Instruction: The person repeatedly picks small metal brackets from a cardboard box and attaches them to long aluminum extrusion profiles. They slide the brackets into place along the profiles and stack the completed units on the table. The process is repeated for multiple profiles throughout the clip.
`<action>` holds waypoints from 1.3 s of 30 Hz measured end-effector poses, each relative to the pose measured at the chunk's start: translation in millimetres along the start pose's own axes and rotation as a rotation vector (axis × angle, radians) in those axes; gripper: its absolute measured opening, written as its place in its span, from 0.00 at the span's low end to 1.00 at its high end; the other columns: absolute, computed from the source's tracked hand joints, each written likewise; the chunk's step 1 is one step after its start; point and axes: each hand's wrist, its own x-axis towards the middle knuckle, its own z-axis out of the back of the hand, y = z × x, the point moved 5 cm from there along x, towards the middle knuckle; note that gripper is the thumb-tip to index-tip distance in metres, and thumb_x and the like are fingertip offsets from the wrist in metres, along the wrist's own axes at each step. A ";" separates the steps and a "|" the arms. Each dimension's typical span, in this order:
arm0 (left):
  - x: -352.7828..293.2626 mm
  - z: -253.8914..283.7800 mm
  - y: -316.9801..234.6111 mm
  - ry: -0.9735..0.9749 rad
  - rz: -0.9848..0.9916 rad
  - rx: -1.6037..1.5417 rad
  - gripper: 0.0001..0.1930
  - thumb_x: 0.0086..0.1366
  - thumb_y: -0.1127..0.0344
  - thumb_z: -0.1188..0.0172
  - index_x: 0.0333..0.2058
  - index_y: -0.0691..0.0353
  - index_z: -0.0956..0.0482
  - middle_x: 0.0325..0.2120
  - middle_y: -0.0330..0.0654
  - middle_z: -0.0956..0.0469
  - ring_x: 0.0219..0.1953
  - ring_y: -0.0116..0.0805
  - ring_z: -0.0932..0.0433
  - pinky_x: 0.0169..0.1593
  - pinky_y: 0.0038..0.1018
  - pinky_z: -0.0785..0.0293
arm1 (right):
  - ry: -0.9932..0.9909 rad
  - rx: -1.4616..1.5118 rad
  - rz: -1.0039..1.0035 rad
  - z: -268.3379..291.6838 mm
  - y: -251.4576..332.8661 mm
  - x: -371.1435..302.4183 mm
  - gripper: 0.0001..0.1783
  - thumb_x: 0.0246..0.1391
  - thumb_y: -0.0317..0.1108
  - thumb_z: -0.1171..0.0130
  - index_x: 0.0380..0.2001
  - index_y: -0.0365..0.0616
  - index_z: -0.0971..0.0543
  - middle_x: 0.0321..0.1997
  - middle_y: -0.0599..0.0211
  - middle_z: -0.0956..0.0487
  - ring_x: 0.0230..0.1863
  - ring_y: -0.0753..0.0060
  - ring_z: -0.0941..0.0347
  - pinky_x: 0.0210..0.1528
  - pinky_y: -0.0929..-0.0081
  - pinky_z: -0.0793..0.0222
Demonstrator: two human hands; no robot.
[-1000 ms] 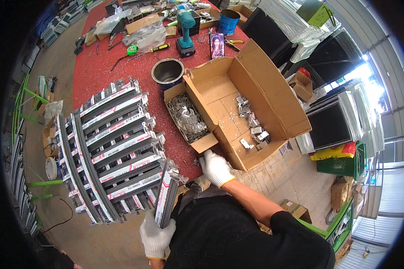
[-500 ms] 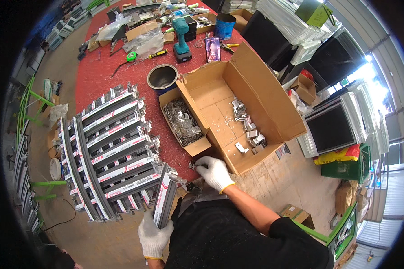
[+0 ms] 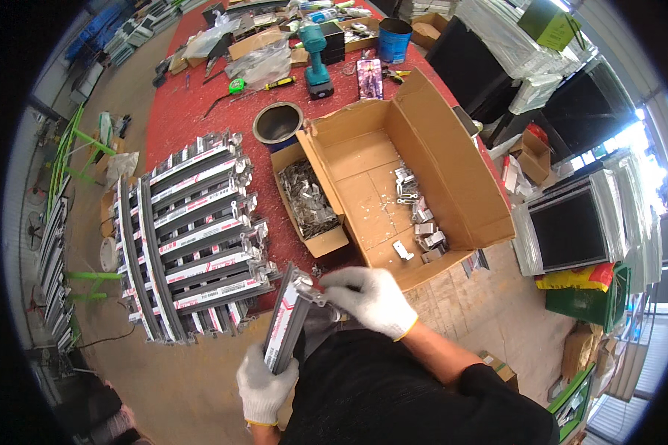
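Observation:
My left hand [image 3: 266,386], in a white knit glove, is closed around the lower part of a dark grey metal bar [image 3: 287,324] with a white and red label strip. The bar slants upward, and a small silver metal fitting [image 3: 306,287] sits at its upper end. My right hand [image 3: 369,298], also gloved, has its fingertips pinched together against that fitting; anything between them is too small to make out. To the left, a stack of similar labelled bars [image 3: 200,245] lies crisscrossed on the red table [image 3: 193,111].
Beyond my right hand stands an open cardboard box [image 3: 356,159] with metal brackets inside. A smaller carton [image 3: 326,241] of thin metal clips adjoins it. Farther back are a dark round pot [image 3: 277,124], a cordless drill [image 3: 315,63], a tape measure [image 3: 236,86] and a blue can [image 3: 394,41].
My right hand has come away from the small pieces at the table edge and now meets the bar's upper end. The bar has shifted slightly right in my left hand.

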 end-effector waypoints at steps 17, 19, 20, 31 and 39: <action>14.0 4.3 -25.8 0.026 -0.225 0.174 0.24 0.54 0.58 0.19 0.43 0.66 0.17 0.37 0.58 0.12 0.41 0.63 0.11 0.47 0.51 0.16 | -0.142 0.393 -0.059 29.9 32.8 14.3 0.19 0.67 0.27 0.27 0.57 0.26 0.13 0.45 0.56 0.08 0.41 0.74 0.12 0.47 0.73 0.14; 15.1 4.5 -26.7 0.020 -0.245 0.180 0.23 0.54 0.57 0.20 0.41 0.66 0.17 0.36 0.58 0.13 0.40 0.63 0.12 0.47 0.51 0.16 | -0.147 0.376 -0.049 29.0 32.4 14.7 0.18 0.67 0.27 0.27 0.56 0.27 0.12 0.45 0.57 0.08 0.41 0.74 0.12 0.47 0.74 0.15; 15.5 4.5 -27.5 0.013 -0.257 0.181 0.22 0.54 0.57 0.20 0.41 0.65 0.17 0.35 0.57 0.13 0.40 0.63 0.12 0.47 0.51 0.16 | -0.146 0.384 -0.053 28.3 31.8 14.8 0.18 0.67 0.27 0.27 0.56 0.27 0.12 0.46 0.57 0.08 0.41 0.75 0.13 0.47 0.74 0.16; 15.9 3.3 -28.9 -0.007 -0.276 0.190 0.20 0.55 0.61 0.20 0.41 0.64 0.16 0.35 0.55 0.13 0.39 0.60 0.12 0.46 0.50 0.16 | -0.187 0.374 -0.070 22.6 27.8 17.3 0.18 0.67 0.29 0.27 0.55 0.28 0.11 0.45 0.59 0.08 0.44 0.76 0.13 0.50 0.76 0.18; 15.9 2.7 -25.0 -0.046 -0.295 0.192 0.18 0.52 0.63 0.21 0.37 0.62 0.19 0.31 0.54 0.15 0.36 0.62 0.14 0.44 0.52 0.19 | -0.218 0.305 -0.003 17.0 17.3 22.7 0.18 0.67 0.31 0.25 0.54 0.29 0.10 0.44 0.58 0.06 0.42 0.79 0.13 0.48 0.75 0.17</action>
